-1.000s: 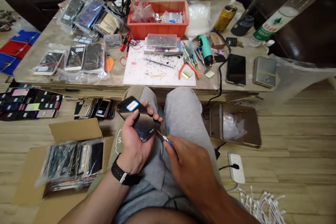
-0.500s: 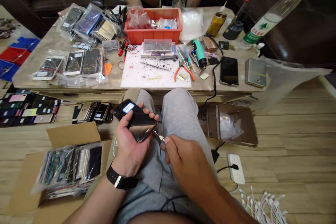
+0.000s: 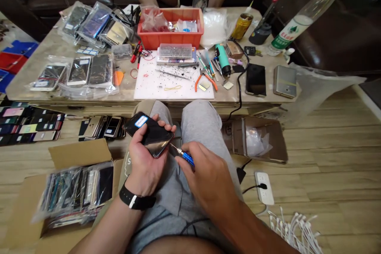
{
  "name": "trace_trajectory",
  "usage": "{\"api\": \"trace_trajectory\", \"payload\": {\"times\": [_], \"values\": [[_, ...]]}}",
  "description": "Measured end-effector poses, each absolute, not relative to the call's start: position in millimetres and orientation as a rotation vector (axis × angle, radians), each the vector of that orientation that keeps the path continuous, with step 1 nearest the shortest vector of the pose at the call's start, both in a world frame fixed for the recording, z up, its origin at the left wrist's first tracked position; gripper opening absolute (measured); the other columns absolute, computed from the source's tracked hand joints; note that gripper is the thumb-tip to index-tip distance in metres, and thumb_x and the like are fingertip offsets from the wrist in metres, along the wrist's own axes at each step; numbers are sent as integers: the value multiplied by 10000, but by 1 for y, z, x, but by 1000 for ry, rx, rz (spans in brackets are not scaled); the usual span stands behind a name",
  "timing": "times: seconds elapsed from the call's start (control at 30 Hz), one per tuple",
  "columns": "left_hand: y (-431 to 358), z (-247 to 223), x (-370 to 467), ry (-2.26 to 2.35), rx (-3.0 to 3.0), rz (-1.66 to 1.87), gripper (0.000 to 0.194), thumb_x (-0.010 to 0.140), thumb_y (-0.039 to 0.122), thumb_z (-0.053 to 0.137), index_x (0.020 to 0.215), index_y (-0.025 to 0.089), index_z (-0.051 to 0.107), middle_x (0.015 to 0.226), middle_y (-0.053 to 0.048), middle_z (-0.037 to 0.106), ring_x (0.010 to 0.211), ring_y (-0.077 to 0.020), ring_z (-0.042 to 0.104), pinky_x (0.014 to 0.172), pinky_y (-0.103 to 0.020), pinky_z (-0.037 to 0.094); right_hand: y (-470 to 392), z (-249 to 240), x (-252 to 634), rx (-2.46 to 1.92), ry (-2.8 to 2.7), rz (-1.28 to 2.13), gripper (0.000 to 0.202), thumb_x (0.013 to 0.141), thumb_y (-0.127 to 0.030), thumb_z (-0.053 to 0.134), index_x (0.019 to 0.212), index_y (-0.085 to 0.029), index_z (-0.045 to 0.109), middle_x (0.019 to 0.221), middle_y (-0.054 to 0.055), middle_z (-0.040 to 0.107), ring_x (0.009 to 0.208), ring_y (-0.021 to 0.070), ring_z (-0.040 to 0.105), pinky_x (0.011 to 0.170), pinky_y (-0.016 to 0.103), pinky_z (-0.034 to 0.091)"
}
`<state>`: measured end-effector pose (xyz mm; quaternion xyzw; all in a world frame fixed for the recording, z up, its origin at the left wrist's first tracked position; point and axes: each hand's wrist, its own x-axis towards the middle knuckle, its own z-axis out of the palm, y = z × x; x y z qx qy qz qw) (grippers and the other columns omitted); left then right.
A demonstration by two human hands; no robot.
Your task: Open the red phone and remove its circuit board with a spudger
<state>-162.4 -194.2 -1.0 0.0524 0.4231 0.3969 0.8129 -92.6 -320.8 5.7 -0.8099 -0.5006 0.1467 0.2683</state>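
Observation:
In my left hand (image 3: 145, 162) lies a black smartphone (image 3: 151, 137), its glossy face tilted up, with a small white-and-blue label near its far end. My fingers wrap its right edge and my thumb rests on the face. A blue screwdriver (image 3: 187, 158) is held in the fingers of my right hand (image 3: 208, 178). Its thin metal tip meets the phone's near right edge, though whether it sits in a screw is too small to tell. Both hands are above my lap, in front of the table.
On the table (image 3: 175, 106) are a white work mat (image 3: 145, 83), orange-handled pliers (image 3: 205, 81), a teal electric tool (image 3: 222, 59), bagged phones (image 3: 101, 69) and a red bin (image 3: 169, 39). A carton of phones (image 3: 80, 190) stands at lower left. Another person sits across the table.
My right fingers have opened out and shifted along the screwdriver, so its blue handle shows more. The phone stays in my left hand; the whole view has shifted slightly.

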Motion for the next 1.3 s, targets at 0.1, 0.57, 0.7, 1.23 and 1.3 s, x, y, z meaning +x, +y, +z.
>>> {"api": "trace_trajectory", "payload": {"times": [0.1, 0.57, 0.7, 1.23, 1.3], "values": [[-195, 1, -162, 922, 106, 849, 274, 949, 212, 451, 989, 88, 692, 752, -80, 692, 681, -183, 681, 792, -398, 634, -318, 9, -89, -2261, -1325, 507, 193, 1019, -269, 552, 879, -204, 668, 812, 43, 747, 710, 229, 687, 613, 336, 312], [-194, -3, -159, 920, 106, 892, 275, 936, 206, 459, 992, 93, 703, 751, -84, 713, 689, -190, 694, 847, -425, 630, -318, 10, -83, -2211, -1325, 469, 103, 909, -206, 702, 945, -214, 606, 930, 19, 681, 804, 213, 652, 651, 311, 355], [-196, -3, -159, 918, 94, 887, 278, 928, 207, 463, 1012, 96, 704, 756, -85, 720, 692, -193, 692, 860, -438, 628, -316, 14, -81, -2300, -1351, 501, 257, 1013, -299, 545, 786, -219, 634, 738, 39, 694, 644, 228, 636, 592, 351, 282], [-196, -1, -157, 877, 85, 881, 266, 935, 235, 466, 1005, 101, 684, 770, -78, 669, 694, -189, 661, 876, -436, 611, -310, 26, -69, -2350, -1375, 466, 306, 994, -293, 513, 710, -230, 609, 654, 36, 699, 556, 212, 610, 558, 362, 227], [-191, 1, -154, 855, 103, 908, 261, 934, 234, 467, 990, 110, 689, 777, -77, 667, 698, -187, 654, 877, -433, 608, -305, 30, -62, -2332, -1460, 468, 384, 1020, -262, 449, 661, -231, 583, 604, 39, 674, 521, 203, 582, 554, 364, 222]]}}
